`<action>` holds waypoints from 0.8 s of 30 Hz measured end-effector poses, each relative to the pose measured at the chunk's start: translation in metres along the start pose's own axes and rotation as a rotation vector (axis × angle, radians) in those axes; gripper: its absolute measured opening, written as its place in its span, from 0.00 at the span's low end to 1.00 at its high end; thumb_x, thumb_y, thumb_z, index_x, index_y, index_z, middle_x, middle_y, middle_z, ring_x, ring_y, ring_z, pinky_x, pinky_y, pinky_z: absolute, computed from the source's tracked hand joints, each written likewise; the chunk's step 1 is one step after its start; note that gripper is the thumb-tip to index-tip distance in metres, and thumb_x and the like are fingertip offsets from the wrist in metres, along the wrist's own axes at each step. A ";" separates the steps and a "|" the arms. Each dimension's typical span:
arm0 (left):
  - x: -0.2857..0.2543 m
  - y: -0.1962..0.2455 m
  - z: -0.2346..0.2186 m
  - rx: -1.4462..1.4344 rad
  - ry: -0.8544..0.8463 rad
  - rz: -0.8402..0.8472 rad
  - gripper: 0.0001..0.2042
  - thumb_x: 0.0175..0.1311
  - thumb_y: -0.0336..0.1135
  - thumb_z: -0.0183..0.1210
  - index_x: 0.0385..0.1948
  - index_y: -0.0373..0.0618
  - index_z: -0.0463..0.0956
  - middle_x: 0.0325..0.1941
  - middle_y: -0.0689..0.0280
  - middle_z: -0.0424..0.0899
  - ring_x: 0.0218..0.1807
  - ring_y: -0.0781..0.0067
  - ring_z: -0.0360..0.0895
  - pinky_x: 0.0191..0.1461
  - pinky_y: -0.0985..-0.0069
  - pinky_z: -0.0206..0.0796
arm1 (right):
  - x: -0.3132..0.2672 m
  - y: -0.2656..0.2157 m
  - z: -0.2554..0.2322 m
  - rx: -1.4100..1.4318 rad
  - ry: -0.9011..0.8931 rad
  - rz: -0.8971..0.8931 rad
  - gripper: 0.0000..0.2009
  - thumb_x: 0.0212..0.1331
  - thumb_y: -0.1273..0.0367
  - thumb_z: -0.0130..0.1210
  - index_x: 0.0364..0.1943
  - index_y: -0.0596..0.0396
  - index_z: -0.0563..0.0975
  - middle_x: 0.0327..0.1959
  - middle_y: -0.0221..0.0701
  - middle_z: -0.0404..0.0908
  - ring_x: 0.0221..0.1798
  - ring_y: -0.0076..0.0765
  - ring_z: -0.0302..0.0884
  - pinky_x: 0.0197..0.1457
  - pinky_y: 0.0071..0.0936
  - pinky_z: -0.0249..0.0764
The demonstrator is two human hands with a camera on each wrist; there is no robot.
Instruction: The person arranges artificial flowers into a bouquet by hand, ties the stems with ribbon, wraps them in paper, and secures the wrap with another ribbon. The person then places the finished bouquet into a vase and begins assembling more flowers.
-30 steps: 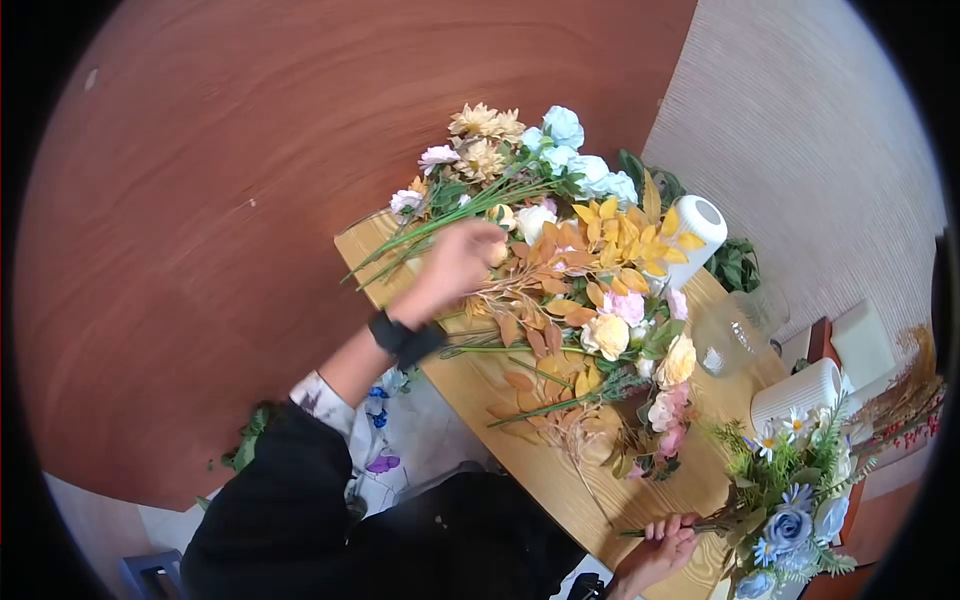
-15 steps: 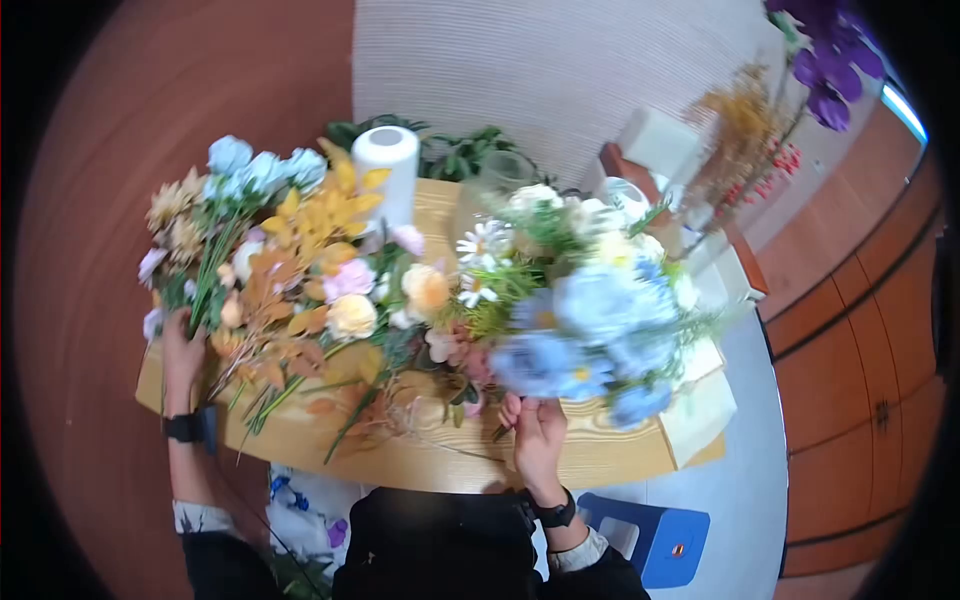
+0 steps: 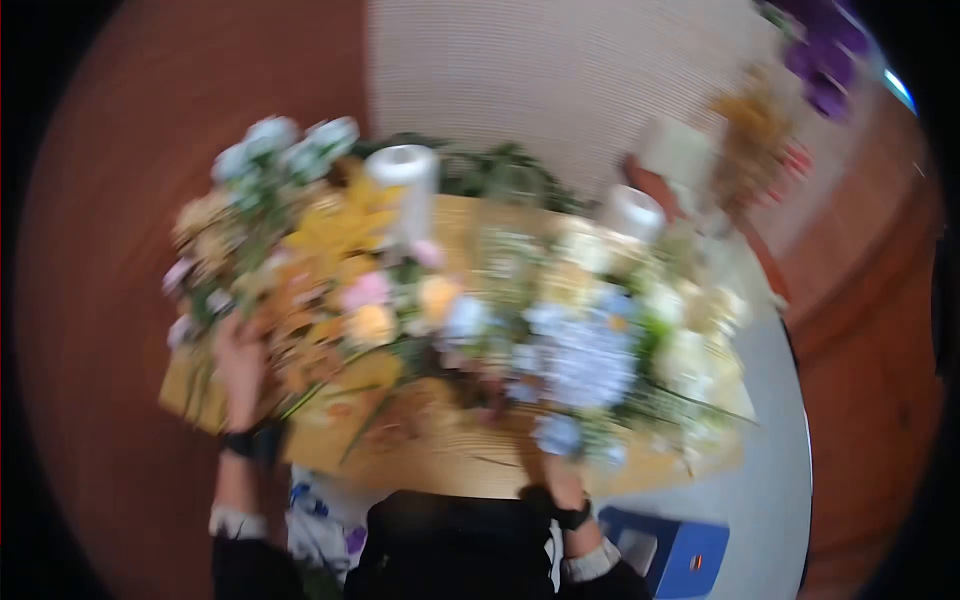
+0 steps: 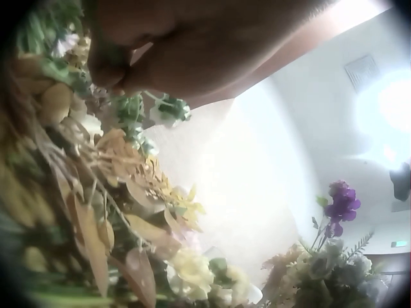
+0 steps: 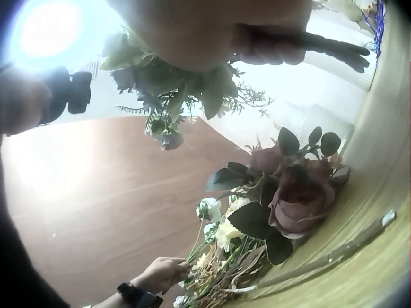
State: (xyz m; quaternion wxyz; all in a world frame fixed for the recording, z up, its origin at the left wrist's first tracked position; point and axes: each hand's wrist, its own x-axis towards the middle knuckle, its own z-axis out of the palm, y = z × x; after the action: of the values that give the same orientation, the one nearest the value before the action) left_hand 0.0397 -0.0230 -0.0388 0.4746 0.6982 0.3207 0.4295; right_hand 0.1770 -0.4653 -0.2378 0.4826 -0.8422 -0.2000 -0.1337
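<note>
My left hand is at the left of the table, its fingers curled round the green stems of the pale blue artificial flowers. In the left wrist view the left hand arches over leaves and blooms. At the right front, my right hand grips a bouquet of blue and white artificial flowers by its stems. The dark stem ends stick out of the right hand in the right wrist view. The head view is blurred.
Loose orange-leaved branches, peach flowers and a dusky pink rose lie on the wooden table. White ribbed vases stand toward the back near a clear glass vase. A blue stool stands below right.
My left hand has gone from over the flowers to the pale blue flowers' stems and now holds them. The bouquet in my right hand has turned. The head view has swung right.
</note>
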 end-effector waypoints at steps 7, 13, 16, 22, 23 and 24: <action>-0.002 -0.055 -0.002 0.484 -0.008 0.426 0.06 0.46 0.19 0.49 0.29 0.33 0.70 0.29 0.49 0.68 0.33 0.47 0.67 0.38 0.61 0.60 | 0.055 -0.155 0.011 0.504 -0.098 0.102 0.05 0.63 0.70 0.42 0.34 0.58 0.66 0.27 0.28 0.65 0.28 0.23 0.61 0.32 0.20 0.60; 0.017 -0.054 -0.044 0.429 -0.406 0.344 0.07 0.53 0.25 0.53 0.33 0.35 0.76 0.30 0.56 0.75 0.32 0.63 0.72 0.38 0.72 0.64 | 0.056 -0.138 0.006 1.331 -0.441 0.386 0.09 0.63 0.66 0.46 0.39 0.56 0.62 0.25 0.25 0.60 0.25 0.19 0.54 0.28 0.18 0.53; 0.039 -0.058 -0.071 0.385 0.054 0.273 0.06 0.52 0.29 0.54 0.23 0.35 0.75 0.26 0.53 0.76 0.33 0.55 0.73 0.39 0.67 0.64 | 0.056 -0.153 -0.002 1.398 -0.594 0.223 0.09 0.63 0.65 0.46 0.40 0.54 0.63 0.27 0.24 0.60 0.27 0.19 0.54 0.29 0.17 0.54; 0.090 -0.095 -0.122 0.793 0.285 0.236 0.16 0.46 0.31 0.58 0.37 0.34 0.70 0.37 0.46 0.75 0.41 0.48 0.72 0.47 0.63 0.62 | 0.051 -0.184 -0.004 0.964 -0.261 0.320 0.07 0.62 0.68 0.46 0.37 0.56 0.65 0.26 0.26 0.62 0.27 0.21 0.56 0.29 0.19 0.56; 0.097 -0.101 -0.127 0.793 0.288 0.234 0.16 0.46 0.31 0.58 0.37 0.34 0.70 0.37 0.46 0.75 0.41 0.48 0.72 0.47 0.63 0.62 | 0.051 -0.190 -0.004 0.898 -0.200 0.410 0.05 0.62 0.70 0.45 0.37 0.56 0.66 0.27 0.29 0.64 0.28 0.24 0.58 0.30 0.21 0.59; 0.101 -0.102 -0.130 0.757 0.210 0.088 0.14 0.46 0.31 0.57 0.35 0.34 0.71 0.36 0.45 0.76 0.42 0.47 0.73 0.47 0.62 0.63 | 0.052 -0.187 -0.002 0.914 -0.190 0.443 0.07 0.63 0.69 0.45 0.40 0.57 0.66 0.28 0.28 0.64 0.28 0.23 0.58 0.31 0.21 0.59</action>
State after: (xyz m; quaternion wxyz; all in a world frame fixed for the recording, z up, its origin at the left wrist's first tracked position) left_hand -0.0390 0.1488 -0.0809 0.1293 0.7891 0.4729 0.3699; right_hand 0.1359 -0.3714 -0.0736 0.7977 -0.5759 -0.0977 0.1500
